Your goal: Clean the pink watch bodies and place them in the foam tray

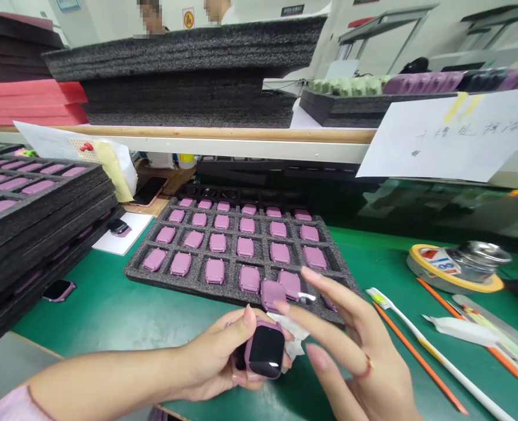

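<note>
In my left hand [224,351] I grip a smartwatch case [266,351] with a purple frame and a dark glossy screen facing up. A second dark screen edge shows behind it, partly covered by my thumb. Crumpled white tissue [297,334] sticks out beyond the fingers of the same hand. My right hand [355,345] hovers just to the right, fingers spread, with nothing visible between them. Past my hands lies a black foam tray [259,266] with rows of purple watch cases [215,271]. One purple case [273,294] overlaps the tray's near edge, close to my right fingertips.
Stacked foam trays [66,204] stand at left, beside a loose watch [59,290] and another on a white pad [127,237]. At right lie a toothbrush [434,348], an orange stick [421,359], a white tube [463,331] and a tape roll [456,280]. A shelf [224,143] crosses above.
</note>
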A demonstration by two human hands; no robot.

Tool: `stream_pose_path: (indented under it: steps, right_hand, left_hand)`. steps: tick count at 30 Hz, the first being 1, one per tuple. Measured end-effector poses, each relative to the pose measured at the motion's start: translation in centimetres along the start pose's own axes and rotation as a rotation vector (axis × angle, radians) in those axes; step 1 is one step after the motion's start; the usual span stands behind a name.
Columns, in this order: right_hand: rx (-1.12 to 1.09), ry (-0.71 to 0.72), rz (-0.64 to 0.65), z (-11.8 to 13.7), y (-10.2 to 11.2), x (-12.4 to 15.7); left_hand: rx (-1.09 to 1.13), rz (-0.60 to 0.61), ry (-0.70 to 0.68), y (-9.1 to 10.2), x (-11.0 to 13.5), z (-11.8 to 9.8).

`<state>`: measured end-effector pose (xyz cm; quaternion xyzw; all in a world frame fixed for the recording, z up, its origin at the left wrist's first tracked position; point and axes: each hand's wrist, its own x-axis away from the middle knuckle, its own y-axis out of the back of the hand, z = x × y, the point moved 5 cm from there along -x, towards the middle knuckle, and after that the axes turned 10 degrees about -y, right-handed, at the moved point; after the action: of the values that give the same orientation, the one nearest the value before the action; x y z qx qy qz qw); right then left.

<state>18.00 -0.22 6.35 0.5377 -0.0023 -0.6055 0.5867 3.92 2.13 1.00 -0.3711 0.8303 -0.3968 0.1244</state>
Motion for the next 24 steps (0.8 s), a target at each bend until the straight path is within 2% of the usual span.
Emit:
stream_pose_path:
  steps: [3,7,12,15,19,21,24]
  right_hand:
    - [0.008,0.060,0.042,0.3,-0.3,0.0]
    - [0.034,-0.178,-0.081,-1.3,0.0,-0.5]
    - [-0.221,-0.321,-0.240,-2.1,1.1,-0.2]
    - [-0.311,-0.263,-0.270,-1.7,1.5,-0.1]
    - [-0.222,-0.147,-0.272,-1.0,2.3,-0.5]
    - [-0.221,-0.079,-0.178,-0.6,2.5,-0.7]
    - [-0.223,-0.034,0.066,0.1,2.1,-0.7]
  left_hand:
    - [-0.002,0.005,-0.009,-0.1,0.1,-0.1]
    - [-0.012,-0.019,0.017,-0.1,0.3,-0.1]
    - [-0.011,-0.021,-0.006,-0.2,0.3,-0.5]
    - [-0.014,-0.036,-0.007,0.0,0.3,-0.6]
    - [-0.025,-0.054,0.016,0.2,0.2,-0.5]
    - [-0.029,-0.049,0.014,0.1,0.2,-0.5]
    - [-0.009,-0.063,0.009,0.0,0.2,-0.5]
